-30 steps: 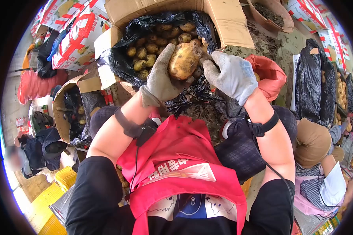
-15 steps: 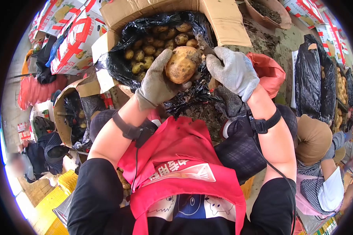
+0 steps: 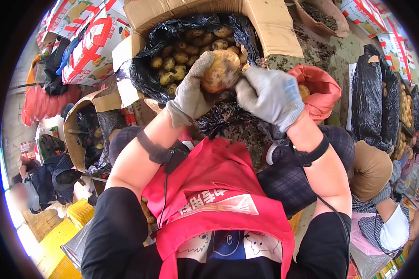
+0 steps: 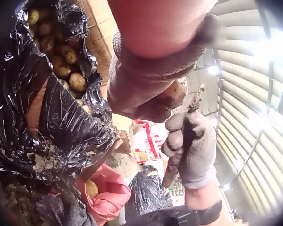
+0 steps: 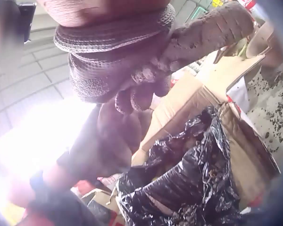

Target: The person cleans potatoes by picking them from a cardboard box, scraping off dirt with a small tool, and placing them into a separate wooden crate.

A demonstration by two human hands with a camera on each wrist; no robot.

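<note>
My gloved left hand [image 3: 191, 95] grips a large, soil-smeared yellow potato [image 3: 219, 72] above an open carton. In the gloved right hand [image 3: 272, 97], fingers curl round a mud-caked tool with a thick, ridged handle [image 5: 212, 35]. Its crusted tip [image 4: 195, 101] sticks out past the thumb side in the left wrist view. What kind of tool it is, I cannot tell. The right fingers are blurred, close beside the potato. Under the hands, smaller potatoes [image 3: 179, 58] fill the black plastic liner [image 3: 139, 76] of the cardboard carton [image 3: 277, 28].
A red sack [image 3: 323, 93] with a potato inside stands right of the carton. Behind it is a basin [image 3: 341, 29] of soil. Printed potato cartons [image 3: 95, 51] are stacked at left. Other people sit at the right [image 3: 372, 172] and left [image 3: 56, 179]. Yellow crates [image 3: 79, 214] lie low left.
The right hand has turned inward and moved left, closer to the potato, with the tool still in its grip. The left hand keeps the potato, its smooth face now turned differently.
</note>
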